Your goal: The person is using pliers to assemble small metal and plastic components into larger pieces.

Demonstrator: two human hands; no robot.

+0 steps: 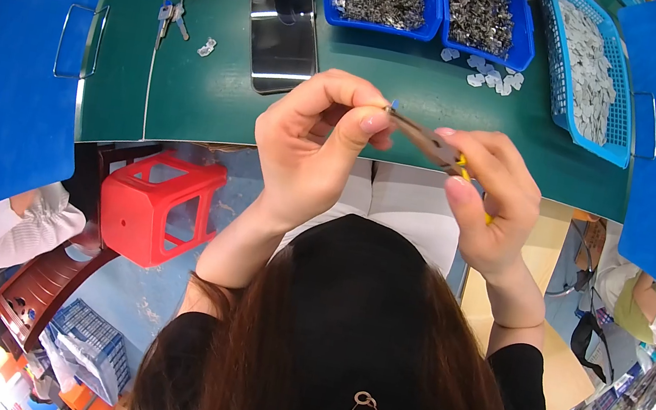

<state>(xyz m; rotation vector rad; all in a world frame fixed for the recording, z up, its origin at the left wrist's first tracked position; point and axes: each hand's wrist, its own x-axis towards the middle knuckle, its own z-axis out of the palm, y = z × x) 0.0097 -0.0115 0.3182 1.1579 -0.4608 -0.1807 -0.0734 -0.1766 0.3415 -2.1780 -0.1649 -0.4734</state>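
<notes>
Above the near edge of the green table, my right hand (pixel 495 193) is closed around long-nose pliers (pixel 440 149) with yellow handles. The jaws of the pliers reach left to the fingertips of my left hand (pixel 317 139). Its thumb and forefinger are pinched on a tiny metal piece (pixel 392 107) with a bluish glint. That piece is mostly covered by the fingertips and the jaws, so its exact shape cannot be made out.
Two blue bins (pixel 438 16) of small metal parts stand at the back. A light-blue basket (pixel 563 101) holds flat pale pieces. Loose pieces (pixel 502 83), a black phone (pixel 284 35) and keys (pixel 176 16) lie on the table (pixel 207 100). A red stool (pixel 129 212) stands below left.
</notes>
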